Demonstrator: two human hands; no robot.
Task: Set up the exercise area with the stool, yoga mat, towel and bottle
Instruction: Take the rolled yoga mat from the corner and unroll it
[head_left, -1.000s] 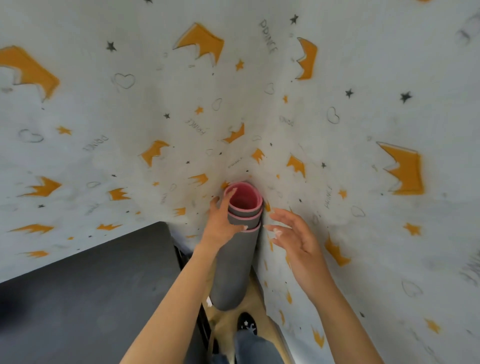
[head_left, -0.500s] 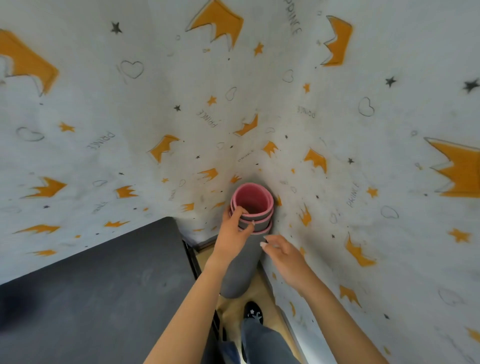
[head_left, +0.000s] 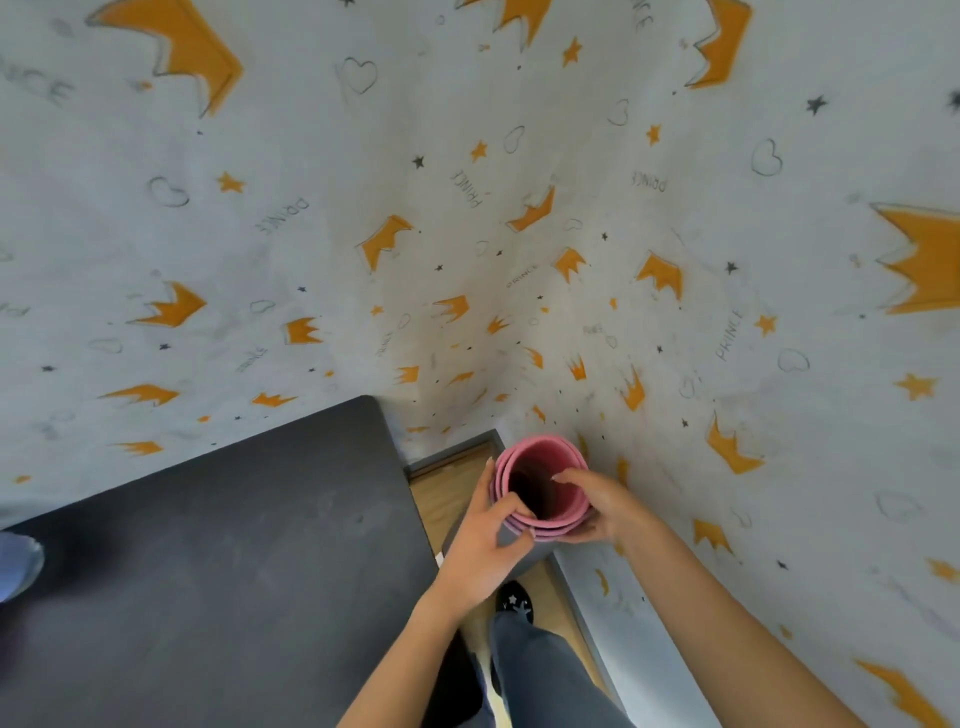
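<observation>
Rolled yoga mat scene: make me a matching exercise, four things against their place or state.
Things:
1. rolled yoga mat
2. left hand
3. right hand
4. dark tabletop

Descriptions:
A. fingers hooked over the roll's top rim
B. upright in the wall corner, pink inside
C. left of the roll
D. gripping the roll's outer side

Pairs: 1-B, 2-D, 3-A, 4-C

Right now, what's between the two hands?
In the head view, the rolled yoga mat, pink inside and grey outside, stands upright between them: left hand and right hand clasp its top end from opposite sides.
</observation>
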